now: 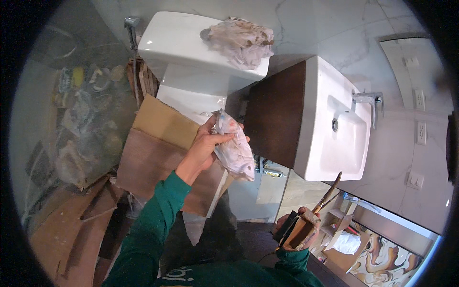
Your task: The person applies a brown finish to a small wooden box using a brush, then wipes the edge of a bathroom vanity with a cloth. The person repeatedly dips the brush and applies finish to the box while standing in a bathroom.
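My left hand [205, 143] is closed on a crumpled, stained pale rag [235, 152], thumb across its top, held over the toilet area in the middle. What lies inside its folds cannot be made out. Lower right, my right hand [311, 224] is closed around a small open box-like container [297, 232] with brown inner walls and a dark piece along one side. A thin paintbrush [329, 192] slants up out of the same grip, its dark tip near the sink's front edge. Most of the right hand's fingers are hidden by the container.
A white toilet tank [177, 40] carries another stained rag [244, 40]. Cardboard sheets [155, 158] lie over the toilet's front. To the right are a white sink [315, 153] with a faucet [367, 98] and a dark wood cabinet [275, 119]. Bagged clutter [81, 119] shows behind glass at left.
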`<state>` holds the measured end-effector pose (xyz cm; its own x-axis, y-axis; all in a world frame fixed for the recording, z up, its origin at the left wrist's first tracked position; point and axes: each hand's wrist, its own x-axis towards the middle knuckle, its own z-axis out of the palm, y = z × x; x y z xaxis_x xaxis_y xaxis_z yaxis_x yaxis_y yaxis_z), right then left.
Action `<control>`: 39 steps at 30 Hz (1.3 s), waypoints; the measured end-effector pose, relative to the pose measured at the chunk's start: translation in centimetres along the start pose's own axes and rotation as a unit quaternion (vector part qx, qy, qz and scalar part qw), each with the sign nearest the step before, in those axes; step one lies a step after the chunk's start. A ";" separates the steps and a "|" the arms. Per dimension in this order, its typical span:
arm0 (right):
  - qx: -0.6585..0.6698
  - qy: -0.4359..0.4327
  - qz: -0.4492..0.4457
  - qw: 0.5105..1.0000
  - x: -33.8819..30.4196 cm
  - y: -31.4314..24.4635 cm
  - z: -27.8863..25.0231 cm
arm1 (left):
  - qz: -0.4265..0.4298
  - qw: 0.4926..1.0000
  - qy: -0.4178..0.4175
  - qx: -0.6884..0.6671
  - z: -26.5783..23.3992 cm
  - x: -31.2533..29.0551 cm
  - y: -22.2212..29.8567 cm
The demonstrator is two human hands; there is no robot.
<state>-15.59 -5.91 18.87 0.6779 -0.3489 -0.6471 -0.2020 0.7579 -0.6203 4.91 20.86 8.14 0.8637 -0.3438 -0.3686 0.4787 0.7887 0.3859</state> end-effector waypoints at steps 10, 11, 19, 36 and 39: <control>-0.065 -0.035 -0.057 0.996 3.6 -6.0 -5.5 | -0.016 0.992 0.070 0.101 2.0 11.4 -9.5; -0.046 -0.033 -0.056 0.997 4.0 -6.4 -5.3 | -0.022 0.991 0.064 0.118 2.6 12.6 -10.4; 0.015 -0.215 0.100 0.971 6.1 -9.0 0.0 | 0.003 0.975 0.006 0.222 4.2 19.9 -14.3; 0.076 -0.170 0.101 0.977 8.2 -11.0 0.6 | 0.150 0.926 0.120 0.325 7.7 25.5 -14.5; 0.083 -0.182 0.115 0.973 8.6 -11.1 0.5 | 0.159 0.914 0.123 0.352 7.6 25.0 -14.3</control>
<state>-7.21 -17.05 20.39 0.8399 0.0367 -0.5414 -0.2822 0.8817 -0.3780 20.85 -2.91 -0.13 0.9564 0.0391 -0.2896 0.2684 0.2746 0.9233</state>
